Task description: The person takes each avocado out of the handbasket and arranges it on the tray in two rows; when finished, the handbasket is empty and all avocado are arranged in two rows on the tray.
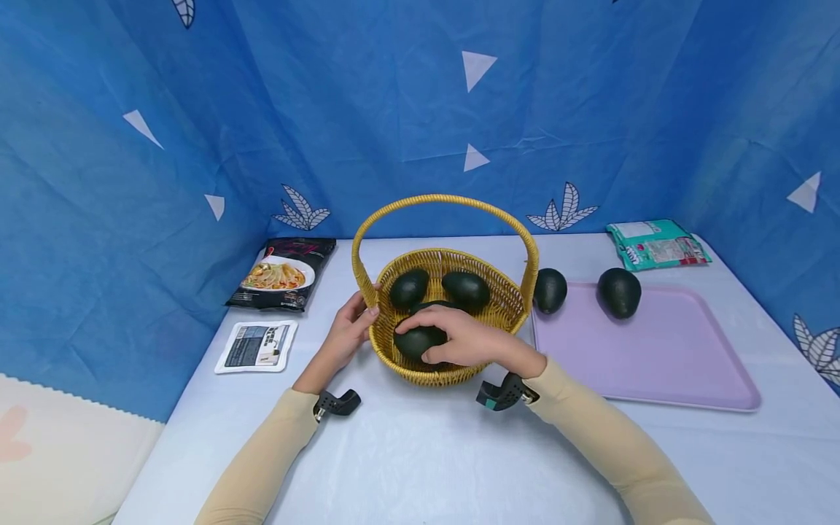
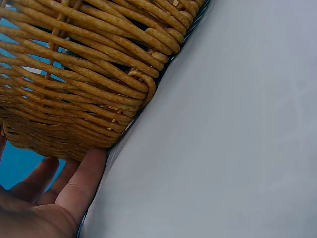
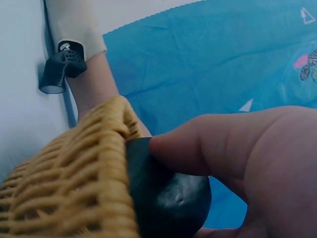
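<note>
Curled round an avocado (image 1: 415, 344) with the right hand (image 1: 466, 339), inside a wicker basket (image 1: 433, 378) at the middle of the bench (image 1: 420, 452), toward the far edge. Touching the basket's outer wall, on its left, with fairly straight fingers of the left hand (image 1: 343, 335). Can also see three more avocados (image 1: 467, 291) in the basket, two loose avocados (image 1: 620, 293) at a purple tray (image 1: 663, 357) toward the bench's right edge, and a black noodle packet (image 1: 282, 273) near the far left corner.
</note>
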Demonstrator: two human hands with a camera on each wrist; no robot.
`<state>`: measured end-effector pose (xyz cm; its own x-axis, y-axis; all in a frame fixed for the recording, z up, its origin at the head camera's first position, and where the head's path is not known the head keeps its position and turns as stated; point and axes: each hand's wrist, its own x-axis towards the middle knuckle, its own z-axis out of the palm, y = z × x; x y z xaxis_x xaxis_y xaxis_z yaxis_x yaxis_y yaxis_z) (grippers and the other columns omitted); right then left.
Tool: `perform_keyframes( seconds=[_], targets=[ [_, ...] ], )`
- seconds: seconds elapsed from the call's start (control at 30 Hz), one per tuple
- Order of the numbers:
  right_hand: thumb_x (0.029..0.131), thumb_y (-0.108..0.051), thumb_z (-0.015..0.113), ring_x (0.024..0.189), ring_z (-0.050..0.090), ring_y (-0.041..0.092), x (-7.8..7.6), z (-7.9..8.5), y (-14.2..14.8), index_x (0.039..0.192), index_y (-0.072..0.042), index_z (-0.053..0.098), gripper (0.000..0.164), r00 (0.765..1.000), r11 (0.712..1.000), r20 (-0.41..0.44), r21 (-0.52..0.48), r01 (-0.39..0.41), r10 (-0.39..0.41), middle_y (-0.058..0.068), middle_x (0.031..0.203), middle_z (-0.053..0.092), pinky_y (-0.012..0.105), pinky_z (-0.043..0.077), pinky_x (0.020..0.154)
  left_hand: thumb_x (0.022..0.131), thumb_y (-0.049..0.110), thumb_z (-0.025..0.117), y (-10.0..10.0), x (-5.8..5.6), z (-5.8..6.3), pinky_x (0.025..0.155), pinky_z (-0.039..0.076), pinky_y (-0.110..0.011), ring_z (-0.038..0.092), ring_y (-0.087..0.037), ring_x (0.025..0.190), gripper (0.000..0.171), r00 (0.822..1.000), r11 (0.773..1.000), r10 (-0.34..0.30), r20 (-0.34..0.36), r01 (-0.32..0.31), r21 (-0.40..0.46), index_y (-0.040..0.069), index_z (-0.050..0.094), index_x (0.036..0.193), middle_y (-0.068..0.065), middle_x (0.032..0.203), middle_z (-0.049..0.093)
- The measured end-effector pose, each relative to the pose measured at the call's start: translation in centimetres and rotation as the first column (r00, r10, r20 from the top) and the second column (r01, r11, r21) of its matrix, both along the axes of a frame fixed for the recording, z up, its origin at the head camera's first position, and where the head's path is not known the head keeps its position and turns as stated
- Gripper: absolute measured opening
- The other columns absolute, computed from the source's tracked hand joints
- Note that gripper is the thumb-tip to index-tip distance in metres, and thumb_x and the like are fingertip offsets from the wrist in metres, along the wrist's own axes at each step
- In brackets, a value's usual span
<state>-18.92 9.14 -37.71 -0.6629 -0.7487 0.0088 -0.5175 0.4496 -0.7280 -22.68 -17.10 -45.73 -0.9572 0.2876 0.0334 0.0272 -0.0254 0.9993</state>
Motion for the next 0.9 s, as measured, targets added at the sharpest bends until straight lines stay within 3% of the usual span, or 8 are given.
perform_keyframes(
  seconds=[0.2, 0.43, 0.57, 0.83, 0.9],
  targets=[
    [0.09, -0.012, 0.067, 0.125, 0.059, 0.029, 0.2, 0.9, 2.1, 0.141, -0.017, 0.06, 0.052, 0.997, 0.995, 0.058, -0.086, 0.054, -0.05, 0.011, 0.146, 0.056, 0.044, 0.053, 0.101, 0.105, 0.009, 0.049, 0.0, 0.0, -0.1, 0.084, 0.062, -0.023, 0.055, -0.014, 0.117, 0.056, 1.0, 1.0, 0.0, 0.002, 0.0, 0.011, 0.008, 0.032, 0.159, -0.027, 0.155, 0.037],
    [0.091, -0.004, 0.064, 0.115, 0.066, 0.031, 1.0, 2.3, 4.9, 0.143, -0.008, 0.055, 0.053, 0.986, 0.976, 0.161, -0.204, 0.07, -0.037, 0.02, 0.148, 0.051, 0.036, 0.058, 0.089, 0.105, 0.01, 0.05, 0.0, 0.0, -0.1, 0.083, 0.062, -0.023, 0.056, -0.013, 0.115, 0.057, 1.0, 1.0, -0.003, -0.008, 0.004, 0.011, 0.007, 0.032, 0.159, -0.028, 0.155, 0.037],
    [0.091, -0.001, 0.062, 0.11, 0.065, 0.028, 1.6, 3.0, 6.8, 0.145, -0.009, 0.053, 0.055, 0.976, 0.973, 0.209, -0.203, 0.106, -0.063, 0.02, 0.148, 0.051, 0.03, 0.057, 0.082, 0.105, 0.011, 0.05, -0.1, -0.1, -0.2, 0.082, 0.062, -0.023, 0.057, -0.011, 0.114, 0.057, 1.0, 1.0, 0.003, -0.006, -0.003, 0.01, 0.008, 0.032, 0.158, -0.028, 0.154, 0.038],
    [0.091, 0.002, 0.062, 0.112, 0.067, 0.033, 2.7, 3.2, 10.3, 0.143, -0.003, 0.053, 0.053, 0.978, 0.969, 0.191, -0.211, 0.128, -0.088, 0.028, 0.14, 0.055, 0.032, 0.061, 0.08, 0.105, 0.011, 0.05, -0.1, -0.1, -0.3, 0.084, 0.062, -0.023, 0.057, -0.012, 0.114, 0.056, 1.0, 1.0, 0.007, -0.011, -0.006, 0.005, 0.006, 0.032, 0.158, -0.028, 0.154, 0.038],
    [0.091, 0.002, 0.063, 0.114, 0.067, 0.029, 3.0, 3.1, 11.2, 0.142, -0.003, 0.054, 0.051, 0.977, 0.966, 0.191, -0.216, 0.139, -0.098, 0.029, 0.141, 0.055, 0.032, 0.062, 0.08, 0.105, 0.011, 0.05, -0.1, -0.1, -0.2, 0.084, 0.061, -0.022, 0.056, -0.013, 0.116, 0.056, 1.0, 1.0, 0.005, -0.013, -0.005, 0.001, 0.006, 0.032, 0.158, -0.029, 0.155, 0.037]
  ],
)
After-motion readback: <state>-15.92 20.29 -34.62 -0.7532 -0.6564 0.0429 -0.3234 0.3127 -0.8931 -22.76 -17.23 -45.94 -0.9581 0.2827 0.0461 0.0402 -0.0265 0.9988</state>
